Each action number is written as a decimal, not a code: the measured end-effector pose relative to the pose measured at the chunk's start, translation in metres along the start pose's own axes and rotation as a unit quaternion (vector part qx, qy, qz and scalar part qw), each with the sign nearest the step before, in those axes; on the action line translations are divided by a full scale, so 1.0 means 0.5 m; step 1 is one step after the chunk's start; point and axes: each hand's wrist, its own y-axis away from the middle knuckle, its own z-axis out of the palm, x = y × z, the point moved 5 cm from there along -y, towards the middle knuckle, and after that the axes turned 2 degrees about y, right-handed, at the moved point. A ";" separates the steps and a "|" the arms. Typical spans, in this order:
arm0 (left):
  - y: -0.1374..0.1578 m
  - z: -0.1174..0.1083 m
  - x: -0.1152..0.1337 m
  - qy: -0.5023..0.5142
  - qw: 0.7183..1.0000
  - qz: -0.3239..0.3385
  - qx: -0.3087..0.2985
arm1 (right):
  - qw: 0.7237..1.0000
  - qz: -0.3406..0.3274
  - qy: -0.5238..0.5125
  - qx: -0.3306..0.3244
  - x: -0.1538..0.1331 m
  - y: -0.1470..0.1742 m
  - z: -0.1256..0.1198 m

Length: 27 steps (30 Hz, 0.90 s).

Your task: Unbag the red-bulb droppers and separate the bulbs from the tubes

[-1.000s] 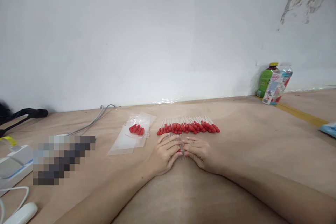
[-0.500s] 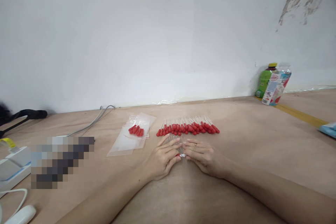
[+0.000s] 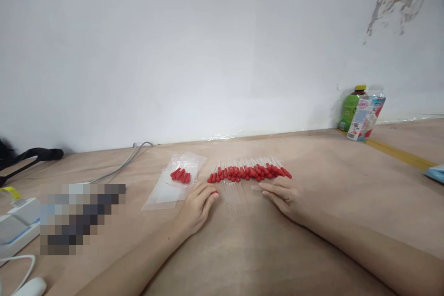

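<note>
Wall: A pale wall (image 3: pixel 194 46) stands behind everything, with a peeling patch (image 3: pixel 390 2) high on the right.
Surface: Light brown, the surface (image 3: pixel 222 259) runs back to the foot of the wall.
Red cap: A small red cap (image 3: pixel 215 191) shows at the fingertips of the left hand (image 3: pixel 199 206) (most of it is hidden).
Left fingers: Curled and pinched together on the red cap, near the plastic bags.
Clear tube: The end of a clear tube (image 3: pixel 255 187) sticks out from the right hand (image 3: pixel 286 196), pointing toward the left hand.
Right fingers: Closed around the clear tube, low over the surface, just in front of the right end of the red-ended row.
Loose tubes: Thin loose tubes (image 3: pixel 233 199), see-through, lie side by side between the two hands.
Red-ended row: Just behind them, a row of red-ended tubes (image 3: pixel 249 173) lies piled, red ends toward the person, pale stems toward the wall.
Plastic bags: To the left of the row, plastic bags (image 3: pixel 164 194) lie flat and overlapping, with several red pieces (image 3: pixel 180 175) bunched on or in the top one; I cannot tell which.
Far left: A white power strip (image 3: pixel 21 222), a grey cable (image 3: pixel 120 166) and a black strap (image 3: pixel 36 155); a pixelated patch hides something beside the strip.
Far right: A green bottle (image 3: pixel 349 110) stands by the wall, beside a labelled clear bottle (image 3: pixel 364 120); a blue packet (image 3: pixel 435 172) sits at the edge of view.
</note>
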 end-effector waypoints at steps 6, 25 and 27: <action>-0.024 -0.044 -0.104 -0.026 0.988 -0.128 0.089 | 0.995 0.067 0.047 -0.057 0.000 -0.007 0.018; 0.007 -0.118 -0.277 -0.087 0.939 -0.309 0.123 | 0.992 0.086 0.038 -0.081 -0.055 -0.038 0.041; 0.000 -0.117 -0.245 -0.111 0.945 -0.279 0.132 | 0.993 0.074 0.040 -0.088 -0.061 -0.039 0.039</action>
